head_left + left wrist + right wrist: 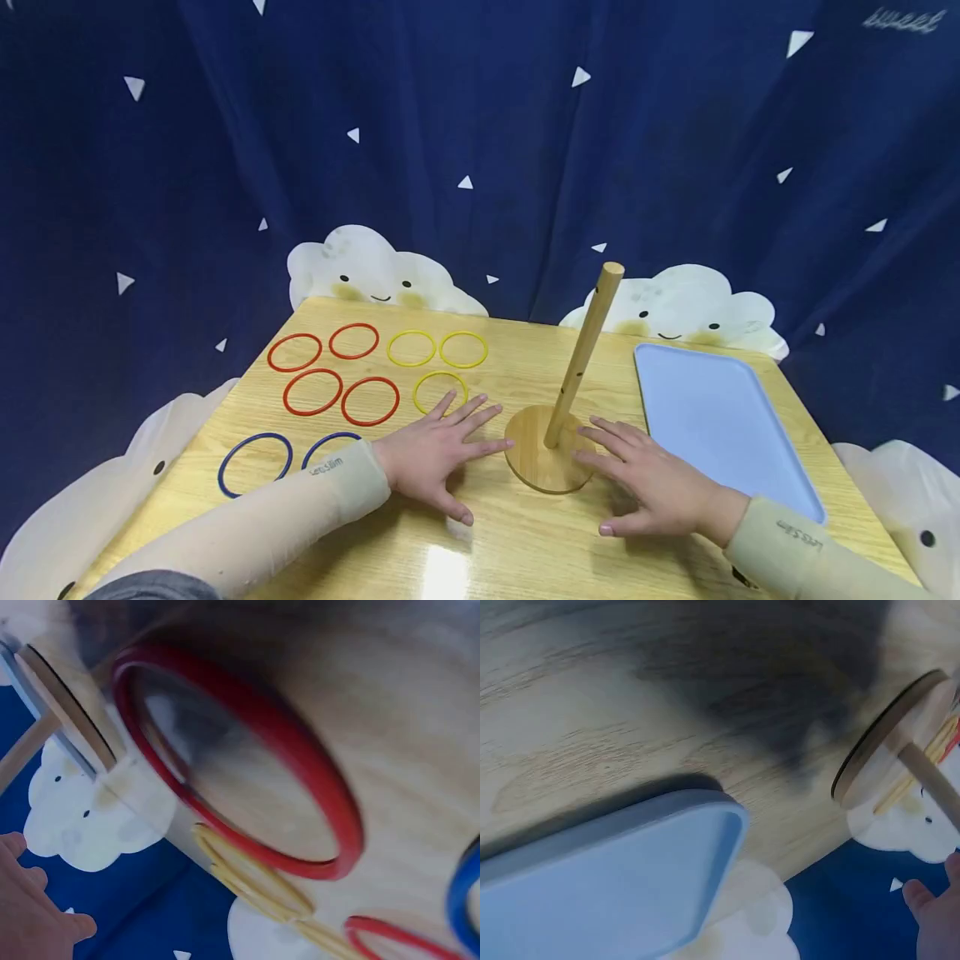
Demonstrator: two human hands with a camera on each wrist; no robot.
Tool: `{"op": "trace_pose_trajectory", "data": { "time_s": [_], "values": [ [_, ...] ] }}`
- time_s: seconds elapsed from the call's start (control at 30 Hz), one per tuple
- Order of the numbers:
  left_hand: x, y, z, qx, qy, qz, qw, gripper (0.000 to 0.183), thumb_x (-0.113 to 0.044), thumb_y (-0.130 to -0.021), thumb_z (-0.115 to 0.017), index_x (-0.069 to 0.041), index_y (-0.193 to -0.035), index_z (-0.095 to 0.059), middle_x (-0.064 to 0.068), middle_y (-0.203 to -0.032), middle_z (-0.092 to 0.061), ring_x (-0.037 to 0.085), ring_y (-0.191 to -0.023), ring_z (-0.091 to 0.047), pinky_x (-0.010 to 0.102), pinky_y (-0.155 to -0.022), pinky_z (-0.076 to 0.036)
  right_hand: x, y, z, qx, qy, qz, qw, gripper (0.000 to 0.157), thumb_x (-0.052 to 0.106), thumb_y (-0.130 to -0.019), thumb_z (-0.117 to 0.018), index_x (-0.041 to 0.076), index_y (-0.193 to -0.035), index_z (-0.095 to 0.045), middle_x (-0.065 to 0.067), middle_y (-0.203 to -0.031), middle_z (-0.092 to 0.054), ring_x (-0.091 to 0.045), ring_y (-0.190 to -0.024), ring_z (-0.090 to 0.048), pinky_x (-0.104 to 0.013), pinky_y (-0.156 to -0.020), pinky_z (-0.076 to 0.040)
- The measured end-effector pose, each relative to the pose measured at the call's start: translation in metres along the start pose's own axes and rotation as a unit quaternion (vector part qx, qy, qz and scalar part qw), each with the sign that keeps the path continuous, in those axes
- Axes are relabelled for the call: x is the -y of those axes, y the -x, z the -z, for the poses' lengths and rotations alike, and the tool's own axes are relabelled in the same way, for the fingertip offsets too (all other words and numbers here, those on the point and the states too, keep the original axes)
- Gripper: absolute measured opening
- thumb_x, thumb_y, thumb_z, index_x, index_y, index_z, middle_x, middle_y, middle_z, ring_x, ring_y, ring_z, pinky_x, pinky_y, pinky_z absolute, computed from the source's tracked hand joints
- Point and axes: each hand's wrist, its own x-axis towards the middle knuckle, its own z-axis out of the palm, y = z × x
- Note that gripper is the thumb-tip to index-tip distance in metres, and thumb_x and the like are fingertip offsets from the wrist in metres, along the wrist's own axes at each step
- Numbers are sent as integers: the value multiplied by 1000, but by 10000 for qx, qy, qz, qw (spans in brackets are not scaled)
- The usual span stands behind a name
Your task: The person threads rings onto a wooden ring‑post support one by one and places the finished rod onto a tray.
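Note:
A wooden post on a round base (538, 451) stands on the table between both hands. My left hand (441, 450) has its fingers spread at the left of the base, empty, with a fingertip by the base's rim. On the other side, my right hand (656, 483) also spreads its fingers, their tips over or at the base's right edge; whether they touch it I cannot tell. Close to the left fingertips lies a yellow ring (417, 392). In the left wrist view a red ring (337, 791) looms large, with part of the left hand (34, 911) at the corner.
Several red rings (344, 405), two more yellow rings (389, 355) and two blue rings (222, 467) lie on the table's left side, one blue partly behind the left forearm. A light blue tray (712, 417) sits at the right. A dark blue curtain (480, 100) hangs behind.

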Motion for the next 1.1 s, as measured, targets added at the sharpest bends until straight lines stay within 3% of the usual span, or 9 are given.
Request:
{"op": "trace_pose_trajectory", "data": {
  "time_s": [0.17, 0.27, 0.4, 0.57, 0.8, 0.87, 0.93, 1.0, 1.1],
  "values": [
    [6, 8, -4, 98, 881, 533, 9946, 103, -81, -83, -62, -29, -165, -26, 11, -171, -13, 34, -157, -4, 61, -124, -7, 0, -4, -5, 232, -464, -1055, 9931, 79, 57, -91, -73, 1, -145, -56, -21, -149, -50, -43, -135, -49, -60, -105, -45],
    [10, 12, -5, -16, 1927, 1064, 9755, 99, -69, -89, -67, -22, -166, -25, 15, -170, -17, 38, -156, -10, 61, -123, -13, 2, -8, -11, 700, -981, -1937, 9736, 89, 63, -93, -67, -5, -149, -49, -27, -149, -48, -48, -133, -49, -63, -104, -45],
    [17, 15, -4, -336, 3208, 1631, 9324, 94, -54, -95, -69, -10, -165, -23, 23, -166, -23, 42, -153, -17, 61, -121, -21, 3, -14, -22, 960, -1404, -2691, 9480, 105, 69, -90, -66, -11, -152, -39, -33, -154, -39, -53, -137, -42, -65, -108, -40],
    [29, 24, -3, -444, 4108, 2228, 8830, 91, -49, -99, -65, -6, -164, -20, 23, -166, -22, 42, -153, -16, 59, -122, -19, 0, -16, -34, 983, -1442, -3073, 9355, 114, 69, -87, -70, -18, -150, -33, -38, -152, -36, -54, -138, -40, -63, -110, -39],
    [45, 44, -6, -934, 5310, 3448, 7684, 81, -36, -101, -65, 4, -160, -26, 25, -152, -43, 40, -142, -40, 56, -116, -34, -1, -16, -39, 1159, -1545, -3206, 9273, 115, 66, -85, -74, -20, -148, -35, -41, -151, -36, -57, -135, -41, -65, -106, -41],
    [44, 50, -10, -911, 5415, 3808, 7440, 78, -33, -101, -66, 7, -158, -30, 24, -147, -49, 38, -136, -46, 54, -113, -39, -2, -18, -38, 1164, -1553, -3167, 9285, 113, 65, -85, -75, -21, -147, -35, -41, -151, -35, -58, -135, -40, -66, -106, -41],
    [42, 55, -14, -846, 5443, 4109, 7264, 76, -32, -101, -68, 9, -155, -33, 22, -143, -53, 36, -133, -50, 51, -110, -43, -3, -20, -38, 1190, -1538, -3135, 9295, 112, 64, -86, -75, -21, -147, -36, -42, -151, -34, -58, -136, -39, -66, -107, -40],
    [39, 58, -18, -829, 5364, 4304, 7212, 74, -30, -100, -69, 10, -153, -37, 21, -139, -57, 34, -128, -54, 49, -108, -46, -3, -22, -37, 1215, -1499, -3103, 9309, 112, 64, -86, -75, -21, -147, -36, -42, -151, -34, -59, -136, -38, -66, -107, -40],
    [36, 60, -20, -979, 5176, 4438, 7249, 68, -23, -98, -72, 12, -148, -43, 16, -125, -62, 27, -113, -59, 42, -97, -50, -3, -25, -36, 1253, -1452, -3068, 9323, 112, 64, -86, -75, -22, -147, -36, -42, -151, -33, -59, -137, -37, -66, -108, -39]
  ]
}}
